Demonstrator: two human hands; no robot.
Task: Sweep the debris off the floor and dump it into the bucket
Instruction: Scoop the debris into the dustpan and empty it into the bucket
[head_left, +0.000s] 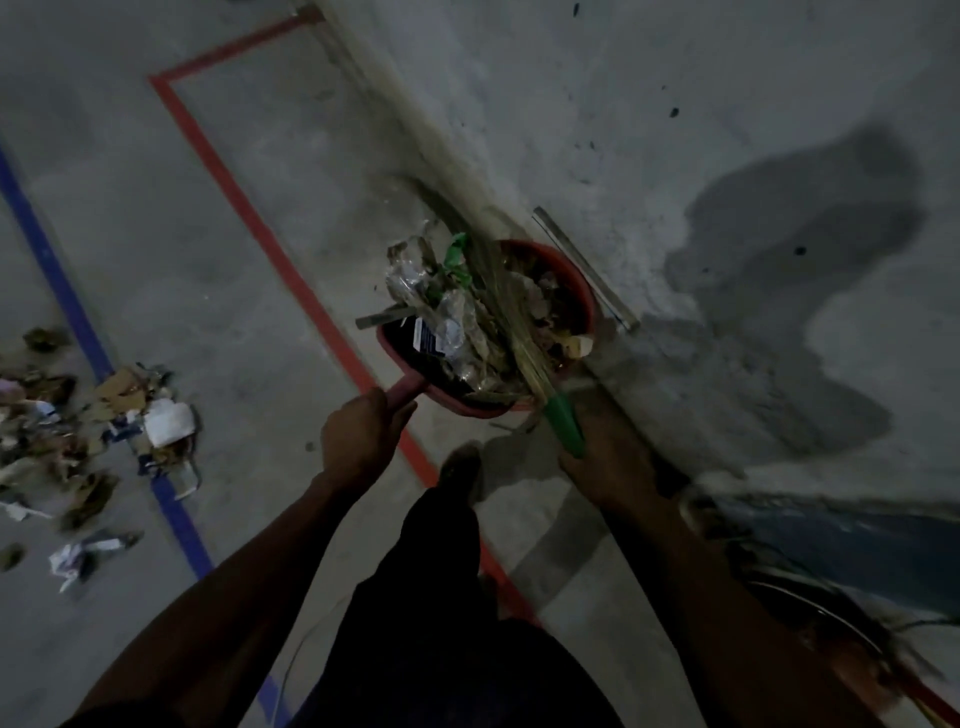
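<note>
Your dark trouser leg (415, 597) fills the bottom centre, foot (460, 465) planted just short of the bucket (584, 291). Your left hand (358, 436) grips the red dustpan (410, 358) by its handle, fingers wrapped tight around it. Dustpan is raised, its front edge over the near-left rim of the bucket, loaded with debris (441, 306): clear plastic wrappers, a green scrap, a blue-white label. Your right hand (602, 462) holds the green handle of the broom (506, 306), fingers curled on it; bristles lie across the dustpan load and reach over the bucket. Bucket is red, already holding scraps, and stands against the wall base. Metal strip (582, 265) lies just right of the bucket. Red tape line (291, 275) runs left of the bucket, blue tape line (67, 296) further left. Leftover litter pile (98, 431) sits on the floor (208, 234) well left of the bucket, across the blue line. Blurry.
</note>
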